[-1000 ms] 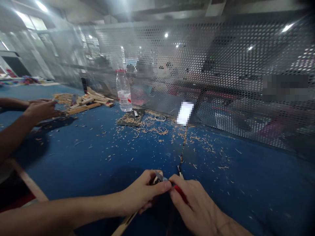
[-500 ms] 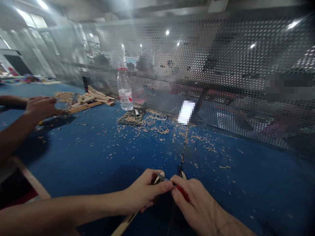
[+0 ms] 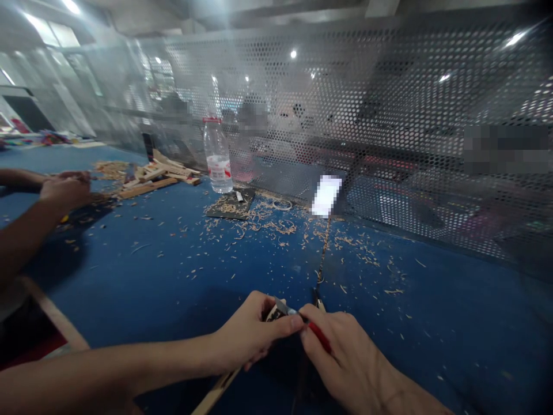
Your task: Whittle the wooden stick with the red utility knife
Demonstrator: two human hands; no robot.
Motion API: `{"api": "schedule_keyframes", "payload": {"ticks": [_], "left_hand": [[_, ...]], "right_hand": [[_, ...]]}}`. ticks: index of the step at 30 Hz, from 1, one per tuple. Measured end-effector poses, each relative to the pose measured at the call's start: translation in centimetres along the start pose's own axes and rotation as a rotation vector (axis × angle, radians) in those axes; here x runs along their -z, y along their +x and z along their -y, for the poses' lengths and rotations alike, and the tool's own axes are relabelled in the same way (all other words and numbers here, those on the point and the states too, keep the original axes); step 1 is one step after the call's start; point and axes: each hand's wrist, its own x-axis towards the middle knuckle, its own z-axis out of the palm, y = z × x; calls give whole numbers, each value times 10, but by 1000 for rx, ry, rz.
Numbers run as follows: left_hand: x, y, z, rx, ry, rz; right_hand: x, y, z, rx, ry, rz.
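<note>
My left hand (image 3: 248, 328) is closed around a wooden strip (image 3: 215, 395), whose long end sticks out below toward me. Its upper end, with dark marks, shows between thumb and fingers. In my right hand (image 3: 345, 354) I grip a carving knife (image 3: 319, 336) by its red handle. The metal blade lies against the wood's upper end, and my left thumb presses beside it. Just beyond my right knuckles, a dark thin tool with a pale part (image 3: 318, 301) lies on the blue table (image 3: 147, 288); my hand partly hides it.
Wood shavings (image 3: 280, 226) are scattered across the table. A water bottle (image 3: 219, 170) stands behind a dark pad (image 3: 228, 206). A bright phone-like screen (image 3: 327, 196) leans against the perforated panel (image 3: 410, 115). Wooden strips (image 3: 162, 173) are piled left, near another person's hands (image 3: 67, 190).
The blade has turned, showing its flat side more broadly, and more of the wood's marked end shows. Both hands keep nearly the same place. The other person's hands have shifted slightly left.
</note>
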Motion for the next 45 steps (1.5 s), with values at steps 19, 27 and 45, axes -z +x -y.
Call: {"api": "schedule_keyframes", "payload": {"ticks": [19, 27, 45], "left_hand": [[1, 4, -1, -13, 99, 36], [0, 3, -4, -24, 125, 76], [-1, 3, -1, 40, 135, 7]], "right_hand": [[5, 1, 4, -99, -26, 77], [-2, -1, 4, -97, -118, 30], [4, 5, 3, -129, 115, 127]]}}
